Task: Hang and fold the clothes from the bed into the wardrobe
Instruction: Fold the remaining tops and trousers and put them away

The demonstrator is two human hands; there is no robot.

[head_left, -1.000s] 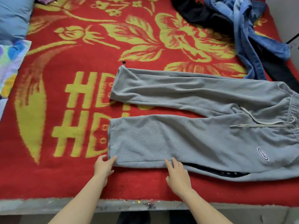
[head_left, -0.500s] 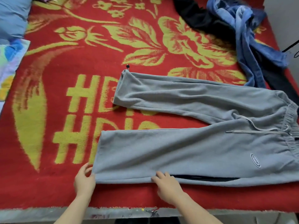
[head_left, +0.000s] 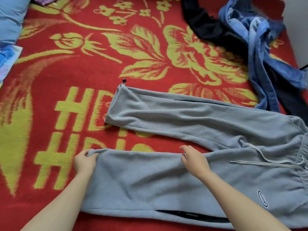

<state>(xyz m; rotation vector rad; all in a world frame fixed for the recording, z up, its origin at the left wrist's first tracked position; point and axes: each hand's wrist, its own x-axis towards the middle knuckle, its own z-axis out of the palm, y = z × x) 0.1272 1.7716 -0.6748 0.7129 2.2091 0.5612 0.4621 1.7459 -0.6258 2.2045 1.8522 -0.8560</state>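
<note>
Our left hand (head_left: 85,161) pinches the sweatpants' (head_left: 191,180) near hem; our right hand (head_left: 194,160) grips its upper edge; jeans (head_left: 260,52) lie beyond.

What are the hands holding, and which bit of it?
Both hold the grey sweatpants by the near leg's far edge: left hand pinches the cuff corner, right hand pinches it nearer the crotch.

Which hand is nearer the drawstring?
Right. The right hand pinches the trouser leg's upper edge, nearer the drawstring; the left hand grips the cuff, farthest away.
</note>
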